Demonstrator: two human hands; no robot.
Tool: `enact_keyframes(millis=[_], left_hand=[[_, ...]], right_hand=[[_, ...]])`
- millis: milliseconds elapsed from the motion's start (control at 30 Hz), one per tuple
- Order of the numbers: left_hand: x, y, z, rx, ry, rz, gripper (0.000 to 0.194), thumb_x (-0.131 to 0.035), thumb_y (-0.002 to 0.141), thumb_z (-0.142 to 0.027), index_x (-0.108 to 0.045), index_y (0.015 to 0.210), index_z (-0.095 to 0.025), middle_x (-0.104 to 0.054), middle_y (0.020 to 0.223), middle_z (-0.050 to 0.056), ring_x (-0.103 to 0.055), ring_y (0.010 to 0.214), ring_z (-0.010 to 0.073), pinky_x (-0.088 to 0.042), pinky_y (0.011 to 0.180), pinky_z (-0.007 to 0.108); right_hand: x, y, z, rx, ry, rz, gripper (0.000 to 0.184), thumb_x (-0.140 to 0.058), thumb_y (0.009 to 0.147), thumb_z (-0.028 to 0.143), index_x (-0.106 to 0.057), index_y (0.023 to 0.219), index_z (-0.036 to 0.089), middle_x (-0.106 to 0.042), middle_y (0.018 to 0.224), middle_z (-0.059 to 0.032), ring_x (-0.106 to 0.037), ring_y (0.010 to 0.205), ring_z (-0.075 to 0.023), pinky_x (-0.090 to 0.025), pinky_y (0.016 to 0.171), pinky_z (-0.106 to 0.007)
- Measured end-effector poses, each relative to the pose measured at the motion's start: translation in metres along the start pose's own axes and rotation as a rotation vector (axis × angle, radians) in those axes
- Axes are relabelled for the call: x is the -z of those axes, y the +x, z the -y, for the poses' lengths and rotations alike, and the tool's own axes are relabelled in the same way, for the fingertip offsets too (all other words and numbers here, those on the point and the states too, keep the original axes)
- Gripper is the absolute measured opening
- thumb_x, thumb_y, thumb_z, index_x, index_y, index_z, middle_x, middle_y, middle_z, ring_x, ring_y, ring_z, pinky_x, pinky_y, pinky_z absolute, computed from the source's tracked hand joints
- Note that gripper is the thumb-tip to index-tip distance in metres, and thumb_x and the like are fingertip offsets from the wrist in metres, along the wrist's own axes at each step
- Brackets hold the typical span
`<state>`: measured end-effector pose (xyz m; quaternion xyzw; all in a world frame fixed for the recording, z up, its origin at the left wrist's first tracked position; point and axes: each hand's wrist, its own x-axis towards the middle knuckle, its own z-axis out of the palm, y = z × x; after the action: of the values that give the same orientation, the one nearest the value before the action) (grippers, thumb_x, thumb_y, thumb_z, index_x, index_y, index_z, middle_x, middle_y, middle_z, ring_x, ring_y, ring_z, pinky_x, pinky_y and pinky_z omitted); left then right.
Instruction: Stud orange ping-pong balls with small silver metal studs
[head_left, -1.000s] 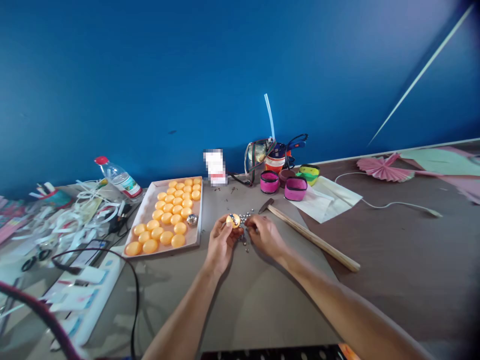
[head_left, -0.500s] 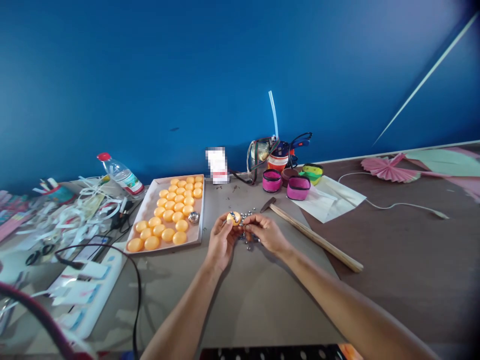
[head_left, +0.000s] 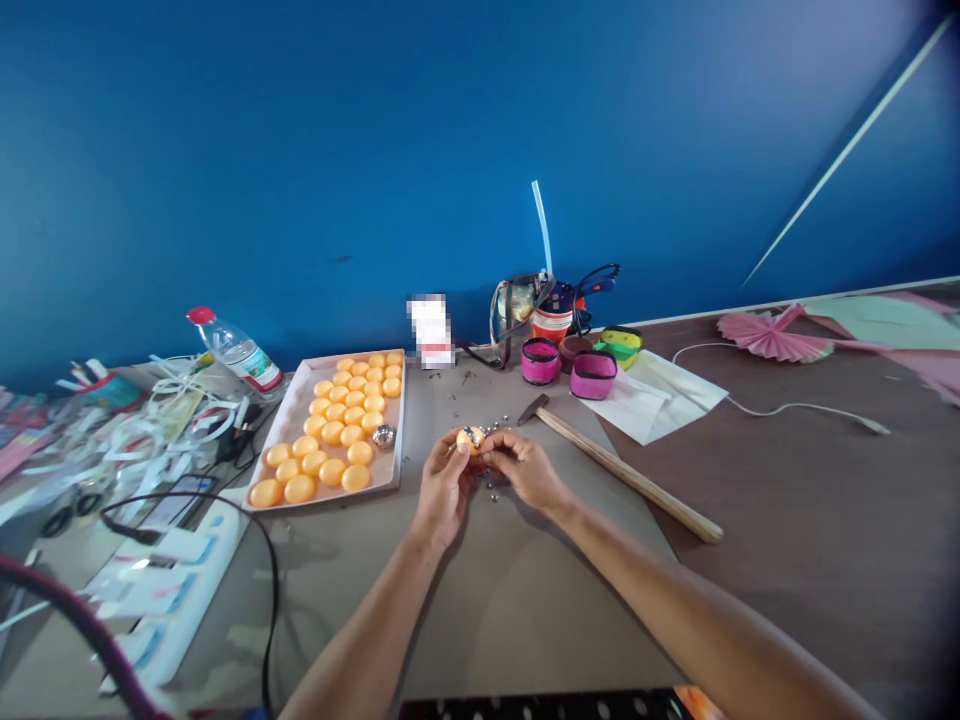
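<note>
An orange ball (head_left: pixel 470 440), with a band of shiny dark and silver studs on its upper side, is pinched between the thumb and fingers of my left hand (head_left: pixel 445 482). My right hand (head_left: pixel 527 468) is closed, its fingertips pressed together at the ball's right side; anything small between them is too hidden to name. Loose silver beads (head_left: pixel 493 488) are scattered on the grey mat (head_left: pixel 510 610) beneath and behind my hands. To the left, a shallow white tray (head_left: pixel 300 395) holds many plain orange balls (head_left: pixel 332 432) and one silver-covered ball (head_left: pixel 385 436).
A wooden-handled hammer (head_left: pixel 630 470) lies right of my hands. Pink round containers (head_left: pixel 592 375), a cup of tools (head_left: pixel 551 325) and white paper (head_left: pixel 660 400) stand or lie behind it. Leftward are a bottle (head_left: pixel 244 355), a power strip (head_left: pixel 191 590) and tangled cables.
My right hand has moved slightly left, its fingertips now against the studded ball. The ball has turned a little in my left hand. The whole view has shifted slightly.
</note>
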<state>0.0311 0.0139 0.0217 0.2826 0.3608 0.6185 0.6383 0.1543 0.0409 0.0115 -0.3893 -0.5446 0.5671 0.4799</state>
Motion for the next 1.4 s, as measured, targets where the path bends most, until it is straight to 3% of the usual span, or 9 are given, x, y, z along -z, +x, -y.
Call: enact_keyframes(millis=[233,833,1400], left_hand=[[0.0,0.0,0.001,-0.009,0.001,0.016,0.028,-0.068,0.071,-0.029,-0.057,0.095,-0.018,-0.065,0.085,0.003,-0.061,0.07,0.0138,-0.049,0.069,0.03],[-0.003,-0.001,0.001,-0.017,0.031,0.006,0.03,-0.068,0.071,-0.031,-0.056,0.093,-0.016,-0.065,0.083,0.003,-0.061,0.068,0.0134,-0.049,0.065,0.028],[-0.001,-0.004,0.01,-0.159,0.153,-0.008,0.031,-0.064,0.075,-0.034,-0.054,0.098,-0.017,-0.064,0.084,0.003,-0.06,0.065,0.0127,-0.048,0.061,0.027]], right_hand=[[-0.001,0.0,-0.001,-0.064,0.074,0.003,0.017,-0.061,0.067,0.033,-0.057,0.071,0.018,-0.052,0.059,0.0044,-0.043,0.05,-0.0078,-0.038,0.05,-0.022],[0.001,-0.001,0.004,-0.075,0.06,0.037,0.014,-0.061,0.067,0.031,-0.058,0.068,0.017,-0.053,0.058,0.0044,-0.046,0.049,-0.0082,-0.04,0.05,-0.023],[-0.004,-0.002,-0.009,-0.077,0.088,-0.002,0.015,-0.058,0.069,0.03,-0.048,0.07,0.019,-0.053,0.054,0.0052,-0.046,0.048,-0.0095,-0.038,0.051,-0.023]])
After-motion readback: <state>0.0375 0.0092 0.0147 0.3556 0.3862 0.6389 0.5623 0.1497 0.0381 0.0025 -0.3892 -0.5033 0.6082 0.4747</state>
